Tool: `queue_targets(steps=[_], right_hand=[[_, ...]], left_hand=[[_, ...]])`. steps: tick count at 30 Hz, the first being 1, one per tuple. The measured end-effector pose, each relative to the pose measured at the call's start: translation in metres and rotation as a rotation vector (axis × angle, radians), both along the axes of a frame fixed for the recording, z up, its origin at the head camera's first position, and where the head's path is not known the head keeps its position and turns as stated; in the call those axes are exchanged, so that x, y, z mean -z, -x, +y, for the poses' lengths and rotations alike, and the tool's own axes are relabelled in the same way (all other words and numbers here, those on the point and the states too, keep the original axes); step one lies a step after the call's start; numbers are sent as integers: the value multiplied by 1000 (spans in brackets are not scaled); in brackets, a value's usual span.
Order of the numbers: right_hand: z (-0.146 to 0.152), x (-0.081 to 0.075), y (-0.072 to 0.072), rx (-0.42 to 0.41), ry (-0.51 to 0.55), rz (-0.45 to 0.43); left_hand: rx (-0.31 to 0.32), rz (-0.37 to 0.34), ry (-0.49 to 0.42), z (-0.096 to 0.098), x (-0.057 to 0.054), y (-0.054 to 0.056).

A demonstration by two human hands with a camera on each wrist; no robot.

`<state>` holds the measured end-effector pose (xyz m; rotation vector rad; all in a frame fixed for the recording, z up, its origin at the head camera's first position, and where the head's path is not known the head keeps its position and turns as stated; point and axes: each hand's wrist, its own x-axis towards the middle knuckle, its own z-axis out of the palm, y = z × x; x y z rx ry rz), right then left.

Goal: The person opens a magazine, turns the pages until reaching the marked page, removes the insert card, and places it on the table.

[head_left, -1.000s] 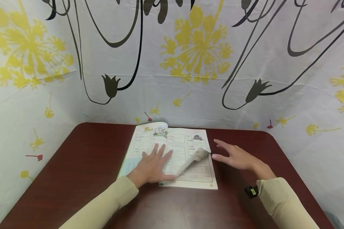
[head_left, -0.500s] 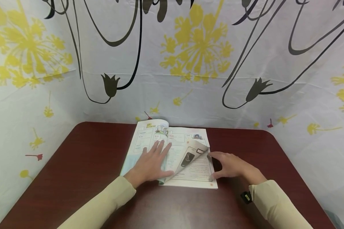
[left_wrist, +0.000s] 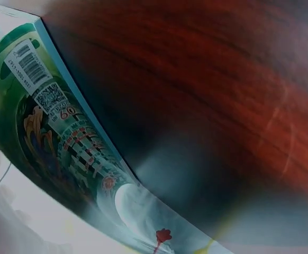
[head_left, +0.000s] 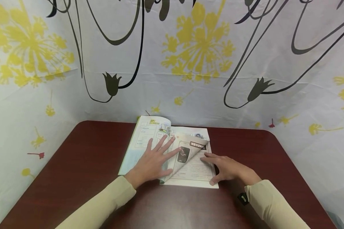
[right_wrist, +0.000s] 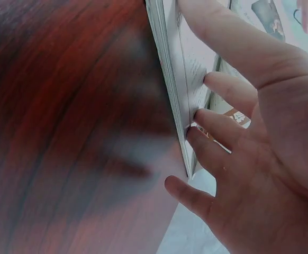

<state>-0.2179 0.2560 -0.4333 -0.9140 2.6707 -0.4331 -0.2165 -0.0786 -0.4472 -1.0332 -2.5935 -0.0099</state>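
Note:
An open magazine-like booklet (head_left: 140, 140) lies on the table, its left pages bowed up near the spine. A page (head_left: 183, 154) on its right half is folded over diagonally toward the spine, showing a dark picture. My left hand (head_left: 152, 163) rests with spread fingers across the spine, fingertips over the folded page. At the right edge, my right hand (head_left: 232, 168) has its loosely bent fingers on the page beneath and its thumb near the lower corner. In the left wrist view, the green outer cover (left_wrist: 48, 106) shows a barcode and a QR code.
A dark red-brown wooden table (head_left: 68, 165) with rounded far corners bears the booklet. White fabric (head_left: 200, 108) printed with yellow flowers and dark stems hangs behind and at both sides. A small black device (head_left: 243, 198) sits at the right sleeve cuff.
The page has folded further left toward the spine, showing more of its underside. My right hand has moved left and down onto the right page's edge. My left hand stays on the spine.

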Motion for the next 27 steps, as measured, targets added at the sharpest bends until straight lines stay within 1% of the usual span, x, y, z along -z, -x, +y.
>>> queue_targets(steps=[3,6,10,12,13,17,22,24,27], right_hand=[[1,0,0,2,-1,-7],[1,-1,0,3,0,-13],[1,-1,0,11,-1,-21],[1,0,0,15,-2,-22],[1,0,0,17,-2,-21],[2,-1,0,21,5,-21],[2,0,-1,24,12,-27],[2,1,-1,25,14,-28],[4,1,-2,29,16,-26]], left_hand=[[17,0,28,1,0,0],[53,15,67,2,0,0],[107,71,126,4,-2,1],[121,90,147,5,-2,1],[123,95,154,6,-3,0],[103,74,142,10,-4,-2],[72,90,134,13,-4,-3],[64,107,143,14,-5,-4],[59,113,159,15,-8,-4]])
